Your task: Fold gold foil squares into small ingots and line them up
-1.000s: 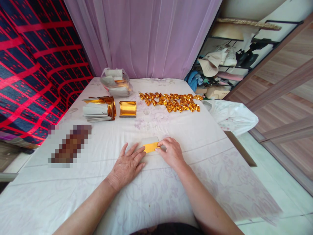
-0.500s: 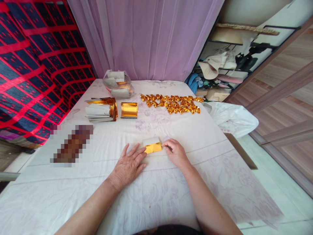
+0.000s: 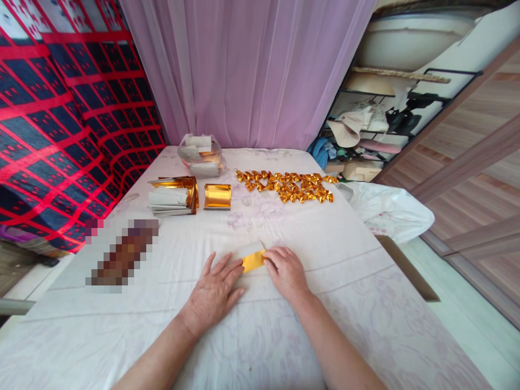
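Table: a white floral-printed cloth-covered surface (image 3: 325, 303) is shown.
Folded pieces: gold foil shapes (image 3: 288, 185) are laid in rows at the far end.
Left hand (image 3: 213, 290): pressed flat, fingers spread, on the sheet's left edge.
Right hand (image 3: 286, 271): fingertips are pinched on the sheet's right edge.
Sheet: a small gold-and-white foil paper rectangle (image 3: 252, 259) is held flat between both hands.

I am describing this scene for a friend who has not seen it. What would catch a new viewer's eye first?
First, the two hands in the near middle of the white cloth-covered table: the left hand lies flat and the right hand presses on a small gold foil paper between them. Next, the cluster of folded gold pieces shining at the far side, with a stack of gold-and-white sheets to its left. Behind hangs a pink curtain.
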Demonstrator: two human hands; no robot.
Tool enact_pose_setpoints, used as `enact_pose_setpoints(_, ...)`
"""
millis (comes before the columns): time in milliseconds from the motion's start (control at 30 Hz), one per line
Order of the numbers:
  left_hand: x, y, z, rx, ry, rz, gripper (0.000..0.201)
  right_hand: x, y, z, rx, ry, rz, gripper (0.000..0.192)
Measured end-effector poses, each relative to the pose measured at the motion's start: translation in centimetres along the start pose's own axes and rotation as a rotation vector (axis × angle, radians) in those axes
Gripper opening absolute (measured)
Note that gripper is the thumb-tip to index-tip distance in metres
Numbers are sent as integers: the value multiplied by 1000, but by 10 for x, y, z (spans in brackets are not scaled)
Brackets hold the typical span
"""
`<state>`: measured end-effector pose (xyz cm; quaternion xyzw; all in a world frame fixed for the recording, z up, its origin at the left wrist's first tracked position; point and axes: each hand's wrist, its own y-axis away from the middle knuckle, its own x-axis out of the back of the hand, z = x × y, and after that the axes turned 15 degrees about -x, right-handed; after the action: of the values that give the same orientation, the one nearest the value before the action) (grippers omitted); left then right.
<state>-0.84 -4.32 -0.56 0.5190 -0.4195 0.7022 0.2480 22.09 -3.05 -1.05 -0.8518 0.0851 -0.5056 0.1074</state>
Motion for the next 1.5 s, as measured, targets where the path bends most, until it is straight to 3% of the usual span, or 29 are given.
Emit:
enact_pose_setpoints(367, 3, 1, 0, -10, -3, 37, 32, -5, -23, -7, 127, -58, -138, 32)
enact_pose_setpoints(567, 2, 1, 0, 8, -2, 22, 33, 0, -11, -17, 81, 10, -114, 31)
enact_pose_setpoints(867, 0, 1, -2, 67, 58, 27, 34, -2, 3, -28, 181, -43, -158, 28)
enact_pose_setpoints(1133, 3, 1, -5, 77, 90, -27, 33, -6, -1, -29, 248, -27, -132, 15)
enact_pose_setpoints(1500, 4, -5, -9, 136, 167, -18, 28, -17, -1, -24, 319, -38, -41, 16)
